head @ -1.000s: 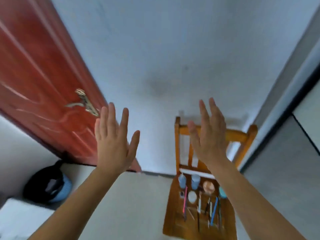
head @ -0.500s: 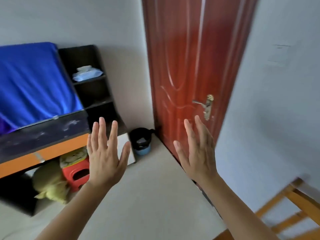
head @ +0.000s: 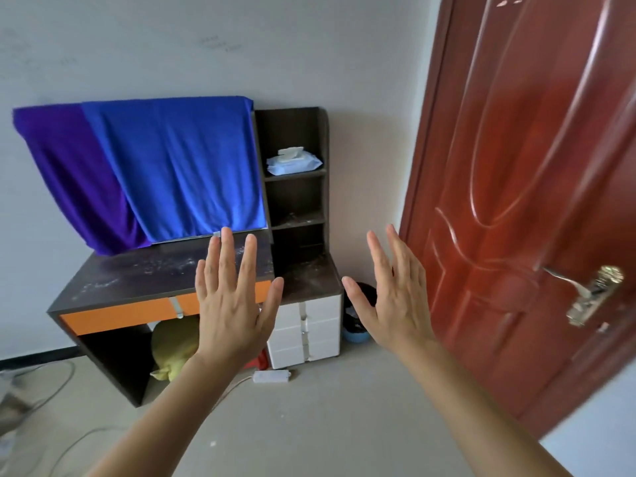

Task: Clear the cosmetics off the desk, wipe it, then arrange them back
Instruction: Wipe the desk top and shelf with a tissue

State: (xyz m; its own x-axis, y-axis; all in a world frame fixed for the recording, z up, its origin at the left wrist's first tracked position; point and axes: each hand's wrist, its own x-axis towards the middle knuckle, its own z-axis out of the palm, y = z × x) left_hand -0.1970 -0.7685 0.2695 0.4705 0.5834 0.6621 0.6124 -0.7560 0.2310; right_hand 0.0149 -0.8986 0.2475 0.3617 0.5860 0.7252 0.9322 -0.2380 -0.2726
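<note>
A dark dressing desk [head: 137,280] with an orange drawer front stands against the far wall; its top is dusty with white smears and bears no cosmetics. A blue and purple cloth [head: 165,166] hangs over its back part. A pack of wet wipes [head: 292,161] lies on the top shelf of the side rack. My left hand [head: 230,304] and my right hand [head: 392,297] are raised in front of me, palms forward, fingers straight and spread, holding nothing. Both are well short of the desk.
A red door [head: 533,201] with a brass handle [head: 592,294] is at the right. White drawers [head: 309,332] sit under the desk's right side, a dark bin [head: 358,318] beside them. A yellow soft toy [head: 172,349] lies under the desk; a power strip [head: 272,376] and cables lie on the floor.
My view has swung left, from the chair holding the cosmetics, past the door, to the desk. Both hands have stayed raised and empty throughout.
</note>
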